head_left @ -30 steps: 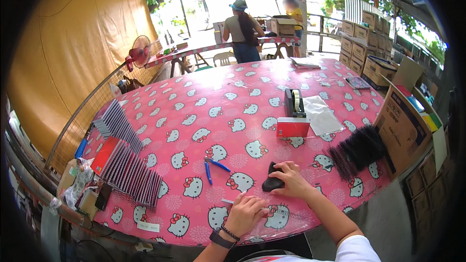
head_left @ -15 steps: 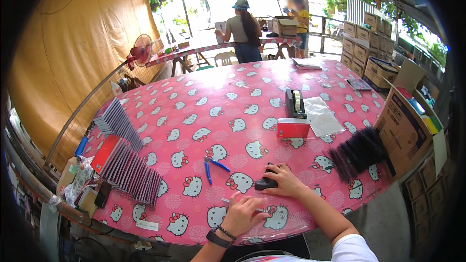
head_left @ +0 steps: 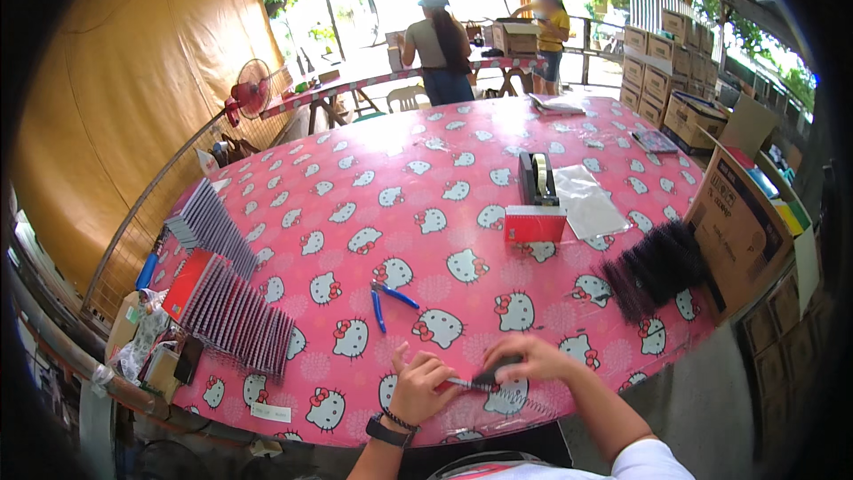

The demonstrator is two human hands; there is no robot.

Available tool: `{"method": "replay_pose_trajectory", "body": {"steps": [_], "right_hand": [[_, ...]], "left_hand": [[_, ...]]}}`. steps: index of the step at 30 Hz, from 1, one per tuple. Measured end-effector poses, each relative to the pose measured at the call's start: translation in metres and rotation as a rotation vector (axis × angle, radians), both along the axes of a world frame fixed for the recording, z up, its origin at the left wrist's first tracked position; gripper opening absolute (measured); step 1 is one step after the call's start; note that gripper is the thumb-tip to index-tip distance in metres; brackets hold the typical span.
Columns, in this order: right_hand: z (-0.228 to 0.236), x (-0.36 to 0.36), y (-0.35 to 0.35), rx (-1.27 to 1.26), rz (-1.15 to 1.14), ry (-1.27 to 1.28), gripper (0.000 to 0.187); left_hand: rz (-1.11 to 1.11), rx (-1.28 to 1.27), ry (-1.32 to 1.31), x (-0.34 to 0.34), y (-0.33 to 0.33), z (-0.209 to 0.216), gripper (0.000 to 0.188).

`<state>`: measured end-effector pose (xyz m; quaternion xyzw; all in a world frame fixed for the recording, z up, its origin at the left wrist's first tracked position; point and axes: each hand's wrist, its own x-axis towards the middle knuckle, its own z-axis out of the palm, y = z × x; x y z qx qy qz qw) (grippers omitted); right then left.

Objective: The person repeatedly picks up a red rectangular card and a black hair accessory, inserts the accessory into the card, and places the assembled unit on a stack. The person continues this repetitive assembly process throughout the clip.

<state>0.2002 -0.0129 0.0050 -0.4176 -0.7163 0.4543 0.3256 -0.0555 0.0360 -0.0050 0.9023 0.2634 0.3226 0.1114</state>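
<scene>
My left hand [head_left: 422, 386] is low on the table, its fingers closed on a slim piece with a pale and red edge [head_left: 458, 382], mostly hidden; I cannot tell its kind. From beside it a thin clear-looking spiral coil [head_left: 531, 403] runs right over the tablecloth. My right hand [head_left: 533, 357] grips a black, rounded, palm-sized tool [head_left: 498, 373], its tip against the slim piece where the coil begins. Beyond my hands lie blue-handled pliers [head_left: 380, 302], jaws pointing away. At the left stand rows of spiral notebooks, red-covered [head_left: 233, 320] in front and bluish [head_left: 211, 229] behind.
A black tape dispenser [head_left: 538, 180] stands behind a red-fronted stack [head_left: 534, 226], beside clear plastic sheets [head_left: 590, 202]. Black coils [head_left: 656, 271] are heaped at right against a cardboard box [head_left: 737, 236]. Two people work at a far table. A pale label [head_left: 271, 412] lies near the front edge.
My right hand has lifted the black tool off the tablecloth and drawn it nearer, to the piece at my left hand. The left hand has shifted slightly left, fingers closing around the piece.
</scene>
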Motion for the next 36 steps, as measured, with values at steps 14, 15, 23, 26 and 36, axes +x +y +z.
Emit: {"method": "replay_pose_trajectory", "body": {"steps": [14,15,23,26,36], "right_hand": [[0.013,-0.010,0.015,-0.065,0.036,0.014,0.041],[0.012,-0.007,0.021,-0.053,-0.046,-0.094,0.041],[-0.005,-0.011,0.027,-0.068,0.005,0.115,0.042],[0.000,-0.027,0.026,-0.163,0.130,0.325,0.043],[0.000,-0.037,0.031,-0.217,-0.029,0.203,0.054]], "left_hand": [[0.066,-0.142,-0.097,-0.002,-0.005,-0.005,0.075],[0.070,-0.139,-0.118,-0.002,-0.005,-0.006,0.076],[0.265,-0.076,-0.267,-0.006,-0.009,-0.009,0.084],[0.155,-0.630,-0.562,-0.014,-0.005,-0.028,0.073],[-0.140,-0.986,-0.678,-0.014,0.004,-0.065,0.037]]}}
